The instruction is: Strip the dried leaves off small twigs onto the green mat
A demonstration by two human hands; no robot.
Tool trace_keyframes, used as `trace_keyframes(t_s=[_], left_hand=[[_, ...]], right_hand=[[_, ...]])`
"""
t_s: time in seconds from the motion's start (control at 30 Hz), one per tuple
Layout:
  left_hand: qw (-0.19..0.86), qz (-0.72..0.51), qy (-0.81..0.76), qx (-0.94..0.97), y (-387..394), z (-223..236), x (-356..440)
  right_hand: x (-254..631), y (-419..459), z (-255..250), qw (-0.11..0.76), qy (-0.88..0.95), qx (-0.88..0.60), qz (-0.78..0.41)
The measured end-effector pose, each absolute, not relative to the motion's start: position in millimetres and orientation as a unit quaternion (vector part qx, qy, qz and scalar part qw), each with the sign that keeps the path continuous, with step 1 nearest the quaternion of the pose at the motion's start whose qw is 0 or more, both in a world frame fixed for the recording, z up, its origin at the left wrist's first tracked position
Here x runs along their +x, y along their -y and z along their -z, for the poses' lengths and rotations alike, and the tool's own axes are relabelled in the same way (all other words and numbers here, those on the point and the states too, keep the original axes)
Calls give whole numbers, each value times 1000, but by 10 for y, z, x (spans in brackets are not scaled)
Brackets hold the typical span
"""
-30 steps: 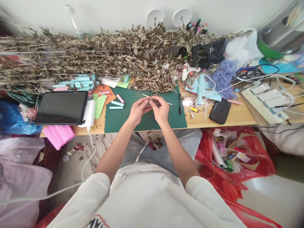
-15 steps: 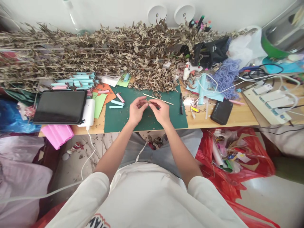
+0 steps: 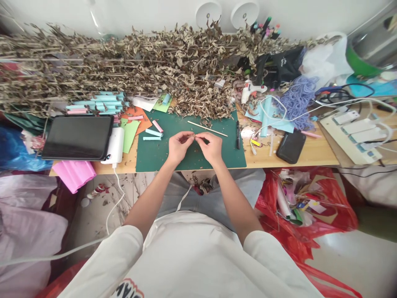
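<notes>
My left hand (image 3: 180, 147) and my right hand (image 3: 210, 146) meet over the green cutting mat (image 3: 167, 159). Both are closed, fingertips pinching a small bit of dried leaf (image 3: 194, 135) between them; much of it is hidden by the fingers. Just beyond my hands, a thin wooden stick (image 3: 207, 128) lies slanted on the mat. A heap of crumbled dried leaves (image 3: 203, 103) covers the mat's far edge. Left of my left hand lie blue paper rolls (image 3: 152, 135) and a pink roll (image 3: 157, 126). A black pen (image 3: 237, 134) rests at the mat's right side.
Dried leafy stalks (image 3: 124, 66) span the back. A tablet (image 3: 78, 137) and white power bank (image 3: 115, 145) stand left; a glue gun (image 3: 252, 91), purple yarn (image 3: 297, 103), black phone-like device (image 3: 290, 146) and power strip (image 3: 350, 136) lie right. Below hangs a red bag (image 3: 336, 203).
The view has shifted slightly. My hands stay together over the mat, still pinching the bit of dried leaf, with only small finger movement.
</notes>
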State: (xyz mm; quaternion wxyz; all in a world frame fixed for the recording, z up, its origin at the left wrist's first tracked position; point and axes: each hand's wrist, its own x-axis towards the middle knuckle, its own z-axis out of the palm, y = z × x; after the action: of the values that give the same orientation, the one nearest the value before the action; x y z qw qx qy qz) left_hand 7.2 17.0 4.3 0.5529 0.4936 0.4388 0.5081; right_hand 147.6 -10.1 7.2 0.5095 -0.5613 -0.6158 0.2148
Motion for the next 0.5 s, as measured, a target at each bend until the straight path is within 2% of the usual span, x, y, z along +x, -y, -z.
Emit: trace_keyframes(t_s=[0.1, 0.27, 0.5], left_hand=[[553, -509, -443, 489, -165, -24, 82], [548, -539, -440, 465, -177, -8, 78], [570, -528, -417, 472, -183, -9, 77]], right_hand=[[1467, 129, -101, 500, 619, -573, -195], [1480, 136, -83, 555, 571, -577, -181], [1451, 115, -68, 542, 604, -545, -211]])
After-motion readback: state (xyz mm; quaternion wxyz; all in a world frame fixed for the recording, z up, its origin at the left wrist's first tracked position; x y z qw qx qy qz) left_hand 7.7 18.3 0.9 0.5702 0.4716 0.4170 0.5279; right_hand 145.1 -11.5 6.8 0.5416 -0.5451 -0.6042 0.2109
